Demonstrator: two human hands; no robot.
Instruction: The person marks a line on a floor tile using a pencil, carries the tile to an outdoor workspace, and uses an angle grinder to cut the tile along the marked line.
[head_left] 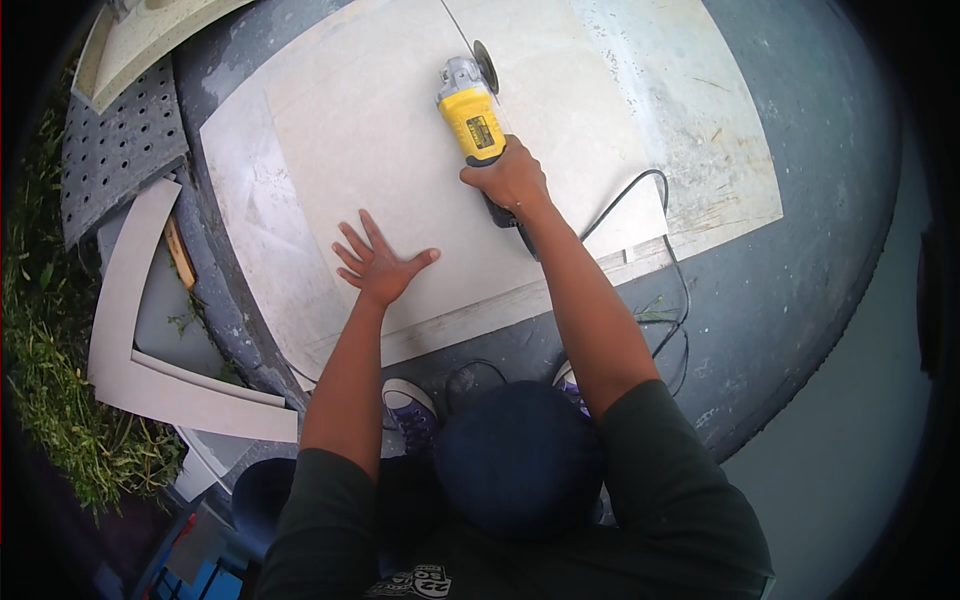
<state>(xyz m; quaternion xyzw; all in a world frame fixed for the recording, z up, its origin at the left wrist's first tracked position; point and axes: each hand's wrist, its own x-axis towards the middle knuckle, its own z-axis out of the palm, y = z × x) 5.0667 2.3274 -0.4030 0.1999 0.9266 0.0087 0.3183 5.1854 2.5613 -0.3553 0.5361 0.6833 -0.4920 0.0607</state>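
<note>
Two hands show in the head view: the left hand (pixel 378 270), fingers spread wide, seems to brace the pale sheet (pixel 380 130), while the right hand (pixel 512 180) wraps around the yellow angle grinder (pixel 472 120) over the sheet's upper middle. Its disc (pixel 486 67) stands at a dark line (pixel 457 24); good control probably calls for keeping it upright, left hand well apart. The black cord (pixel 666 195) loops near the right forearm (pixel 590 290) and could snag. Leftward lie a perforated panel (pixel 125 140), an angled strip (pixel 118 340) and grass (pixel 50 330).
</note>
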